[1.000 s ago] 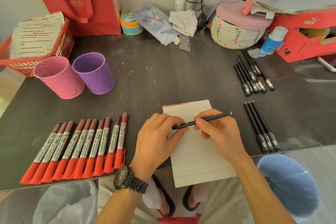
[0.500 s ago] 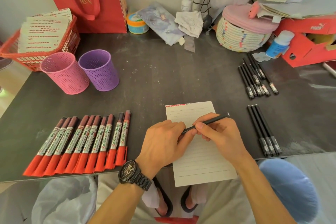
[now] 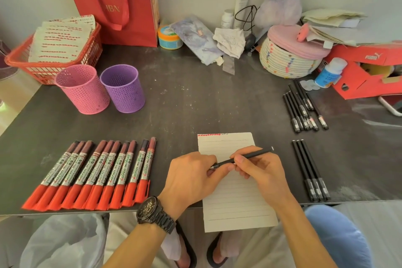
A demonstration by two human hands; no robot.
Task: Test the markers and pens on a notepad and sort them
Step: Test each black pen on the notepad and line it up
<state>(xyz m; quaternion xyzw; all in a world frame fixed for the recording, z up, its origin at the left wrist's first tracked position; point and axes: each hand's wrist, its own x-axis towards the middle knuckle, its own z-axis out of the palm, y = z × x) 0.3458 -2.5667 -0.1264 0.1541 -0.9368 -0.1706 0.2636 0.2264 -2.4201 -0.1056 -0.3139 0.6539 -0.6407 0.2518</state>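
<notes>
1. The right hand [image 3: 261, 172] is holding a black pen [image 3: 250, 155] over the notepad [image 3: 237, 209], with the thumb and fingers curling around the middle of the pen.
2. The left hand [image 3: 191, 180] is pinching the front end of the same pen with its fingers bent in. The pen tip is sitting right at those fingers.
3. The pen is lying almost flat, with its back end pointing up and to the right.
4. The notepad is lying at the near edge of the dark table [image 3: 195, 104] and is hanging off it a little. Red marks are showing along its top line.
5. A row of red markers [image 3: 93, 174] is lying side by side to the left of the notepad, with the red caps pointing at the person.
6. Three black pens [image 3: 310, 172] are lying together to the right of the notepad.
7. A bigger bunch of black pens [image 3: 302, 109] is lying farther back on the right.
8. A pink cup [image 3: 81, 88] and a purple cup [image 3: 123, 87] are standing just beside each other at the back left.
9. A black wristwatch [image 3: 155, 213] is sitting on the left wrist.
</notes>
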